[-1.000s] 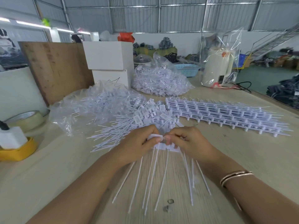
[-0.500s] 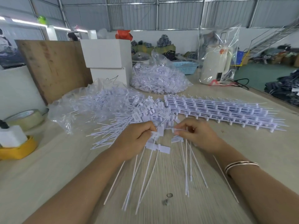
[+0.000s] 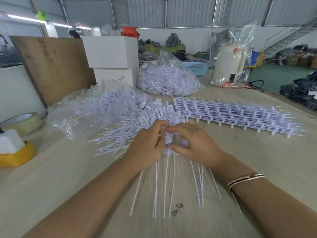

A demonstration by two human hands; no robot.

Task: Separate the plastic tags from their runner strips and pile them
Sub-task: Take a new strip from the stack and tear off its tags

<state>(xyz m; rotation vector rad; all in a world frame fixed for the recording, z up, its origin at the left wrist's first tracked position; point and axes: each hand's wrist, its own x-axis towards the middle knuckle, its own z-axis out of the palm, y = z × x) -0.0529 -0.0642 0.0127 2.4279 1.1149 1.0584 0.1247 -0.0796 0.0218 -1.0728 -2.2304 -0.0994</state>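
- The left hand [image 3: 147,148] and the right hand [image 3: 193,145] met just in front of the loose pile of tags [image 3: 137,124]; both pinched a small white cluster of tags [image 3: 167,139], their thin tails trailing toward the person over the table [image 3: 68,177].
- The step in hand looked like snapping tags free of one runner piece.
- Next would likely come dropping the freed tags onto the pile; a fresh strip waited in the stacked runner strips [image 3: 240,115], right of the pile.
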